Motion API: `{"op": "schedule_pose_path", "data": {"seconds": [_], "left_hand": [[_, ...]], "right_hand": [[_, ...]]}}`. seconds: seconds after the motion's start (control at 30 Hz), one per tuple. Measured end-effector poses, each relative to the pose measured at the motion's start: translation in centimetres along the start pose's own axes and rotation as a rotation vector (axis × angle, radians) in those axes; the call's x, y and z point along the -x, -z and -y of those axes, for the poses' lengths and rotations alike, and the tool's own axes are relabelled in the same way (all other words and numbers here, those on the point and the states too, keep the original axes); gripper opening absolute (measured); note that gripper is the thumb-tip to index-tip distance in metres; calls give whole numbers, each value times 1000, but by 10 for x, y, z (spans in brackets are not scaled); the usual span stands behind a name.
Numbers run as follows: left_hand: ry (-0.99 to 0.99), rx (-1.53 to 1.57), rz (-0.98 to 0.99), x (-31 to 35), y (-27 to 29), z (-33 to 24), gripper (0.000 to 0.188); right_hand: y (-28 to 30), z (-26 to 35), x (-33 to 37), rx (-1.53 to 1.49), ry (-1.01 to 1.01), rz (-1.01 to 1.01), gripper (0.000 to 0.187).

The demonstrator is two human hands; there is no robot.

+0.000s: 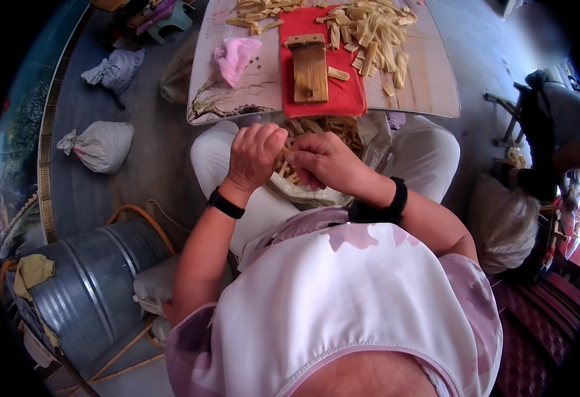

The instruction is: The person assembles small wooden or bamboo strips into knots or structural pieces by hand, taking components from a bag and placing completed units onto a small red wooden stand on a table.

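My left hand (257,155) is closed, its fingers curled, above an open woven sack between my knees. Close beside it, my right hand (330,161) is also closed, thumb and fingers pinched together toward the left. Whatever lies between the two hands is too small and covered to make out. Below them the sack (372,135) holds many dry, pale-yellow strips (336,127). On the table ahead, a wooden block tool (310,69) with a raised bar at its far end rests on a red cloth (349,99).
A heap of yellow strips (376,33) covers the table's (429,86) right side, a smaller pile the far left. A pink cloth (235,58) lies left of the tool. Tied white sacks (105,145) stand on the floor at left, near a metal drum (98,278). Another person sits at right.
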State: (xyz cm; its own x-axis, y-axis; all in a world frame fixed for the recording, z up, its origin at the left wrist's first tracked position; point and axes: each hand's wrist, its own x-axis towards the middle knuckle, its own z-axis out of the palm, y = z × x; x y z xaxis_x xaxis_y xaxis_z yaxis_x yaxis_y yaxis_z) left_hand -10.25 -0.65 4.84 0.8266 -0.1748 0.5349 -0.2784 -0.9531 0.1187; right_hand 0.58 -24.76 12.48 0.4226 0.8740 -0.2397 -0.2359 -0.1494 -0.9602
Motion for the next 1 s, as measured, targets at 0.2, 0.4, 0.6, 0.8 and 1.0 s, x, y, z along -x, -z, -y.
{"op": "schedule_pose_path", "data": {"seconds": [0.2,0.4,0.6,0.8,1.0], "left_hand": [[323,604,-1,-32,-16,1,19],[826,1444,79,-67,-10,-5,20],[799,1269,20,-76,-33,18,21],[881,1294,15,-93,-42,28,23],[930,1206,48,-103,-52,42,25]], "right_hand": [[22,5,-17,-19,128,-147,27],[62,6,-34,-166,83,-396,19],[79,-8,-59,-41,240,-404,16],[79,10,-68,-138,137,-514,14],[92,2,-87,41,217,-530,14]]}}
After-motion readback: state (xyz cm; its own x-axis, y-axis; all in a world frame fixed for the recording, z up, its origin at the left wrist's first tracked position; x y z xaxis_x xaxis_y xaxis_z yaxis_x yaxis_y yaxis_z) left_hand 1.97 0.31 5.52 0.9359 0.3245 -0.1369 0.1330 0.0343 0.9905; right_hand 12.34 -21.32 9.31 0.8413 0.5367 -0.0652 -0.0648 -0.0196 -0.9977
